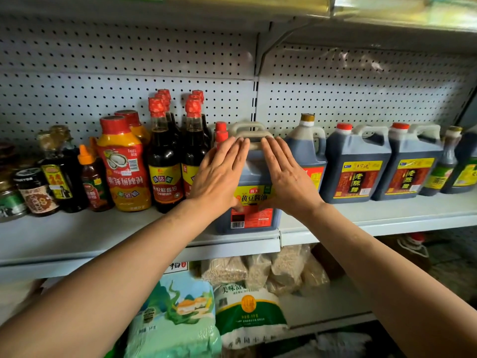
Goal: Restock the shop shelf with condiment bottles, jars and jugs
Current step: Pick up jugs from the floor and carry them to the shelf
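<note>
— Right, what's going on at the shelf [103, 236]?

— I'm sliding the soy sauce jug [254, 202] back between the tall bottles [165, 156] and the vinegar jugs [358, 166], label facing out for shoppers.

— Gripping it?

— No. My left hand [219, 177] and right hand [286, 177] are lying flat on its front, fingers straight, pushing evenly so it isn't twisting.

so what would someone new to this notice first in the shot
Two bare hands, the left hand and the right hand, lie flat with straight fingers against the front of a big dark soy sauce jug at the centre of the shelf. Red-capped bottles stand just left of it, dark vinegar jugs to the right.
</note>
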### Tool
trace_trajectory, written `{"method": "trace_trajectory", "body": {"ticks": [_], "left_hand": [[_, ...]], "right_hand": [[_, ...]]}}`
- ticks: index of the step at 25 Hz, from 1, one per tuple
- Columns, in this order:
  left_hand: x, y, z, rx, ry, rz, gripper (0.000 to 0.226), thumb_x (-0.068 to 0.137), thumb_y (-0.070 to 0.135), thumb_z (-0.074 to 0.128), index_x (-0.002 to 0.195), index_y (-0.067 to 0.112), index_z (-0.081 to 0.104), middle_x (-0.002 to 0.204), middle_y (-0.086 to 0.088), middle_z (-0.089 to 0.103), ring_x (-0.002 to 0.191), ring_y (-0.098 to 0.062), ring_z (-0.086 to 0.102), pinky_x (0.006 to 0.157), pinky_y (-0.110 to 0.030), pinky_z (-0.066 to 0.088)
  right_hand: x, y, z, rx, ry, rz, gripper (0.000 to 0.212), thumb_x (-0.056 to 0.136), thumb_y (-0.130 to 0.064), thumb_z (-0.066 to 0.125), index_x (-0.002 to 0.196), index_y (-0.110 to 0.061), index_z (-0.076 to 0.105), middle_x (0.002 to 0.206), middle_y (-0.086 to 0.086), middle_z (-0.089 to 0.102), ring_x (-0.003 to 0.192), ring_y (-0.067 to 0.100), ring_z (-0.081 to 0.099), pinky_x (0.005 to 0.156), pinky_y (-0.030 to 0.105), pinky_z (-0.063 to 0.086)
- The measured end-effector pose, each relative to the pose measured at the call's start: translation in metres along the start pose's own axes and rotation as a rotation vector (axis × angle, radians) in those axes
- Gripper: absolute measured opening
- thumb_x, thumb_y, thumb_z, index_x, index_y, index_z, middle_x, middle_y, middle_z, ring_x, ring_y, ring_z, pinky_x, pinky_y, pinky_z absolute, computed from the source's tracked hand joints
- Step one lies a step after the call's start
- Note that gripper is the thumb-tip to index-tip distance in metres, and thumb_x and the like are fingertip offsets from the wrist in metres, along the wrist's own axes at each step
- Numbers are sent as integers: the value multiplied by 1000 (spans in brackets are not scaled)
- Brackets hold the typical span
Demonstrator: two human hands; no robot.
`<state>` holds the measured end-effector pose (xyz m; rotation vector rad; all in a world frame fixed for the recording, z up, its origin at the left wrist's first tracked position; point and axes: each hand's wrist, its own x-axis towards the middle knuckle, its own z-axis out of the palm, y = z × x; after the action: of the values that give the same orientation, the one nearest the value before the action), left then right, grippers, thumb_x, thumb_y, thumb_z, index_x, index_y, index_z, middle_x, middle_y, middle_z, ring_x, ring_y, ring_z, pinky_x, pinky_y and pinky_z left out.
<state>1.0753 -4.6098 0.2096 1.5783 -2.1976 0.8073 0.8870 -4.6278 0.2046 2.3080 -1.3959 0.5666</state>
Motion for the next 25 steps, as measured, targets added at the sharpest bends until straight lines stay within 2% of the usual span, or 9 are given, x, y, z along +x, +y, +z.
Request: {"method": "trace_trajectory", "body": {"ticks": [3,8,17,25], "left_hand": [[3,0,-1,4,10,-15,153,42,64,86,157,11,0,161,-4,20,149,-21,13,116,-39,18],[9,-2,2,16,12,-6,151,40,67,85,156,11,6,159,-4,25,146,-22,19,114,-42,21],[32,-8,20,68,-12,-28,149,43,69,83,157,12,6,159,-3,24,147,-23,18,113,-43,23],[54,-16,37,104,-32,-60,149,47,70,81,156,13,-3,162,-2,15,150,-21,10,116,-40,17]], "right_hand": [[2,2,-2,36,14,-11,149,50,-53,92,158,-2,2,167,13,5,154,30,-3,124,34,-1],[7,9,2,114,19,-14,147,50,-45,94,159,-6,4,167,10,4,154,26,-3,122,27,-3],[33,21,21,105,4,-7,148,53,-47,93,159,-9,-3,168,8,-2,154,25,-7,121,26,-6],[60,29,45,93,37,4,148,49,-44,95,159,-7,2,167,11,6,154,30,0,124,32,1]]}}
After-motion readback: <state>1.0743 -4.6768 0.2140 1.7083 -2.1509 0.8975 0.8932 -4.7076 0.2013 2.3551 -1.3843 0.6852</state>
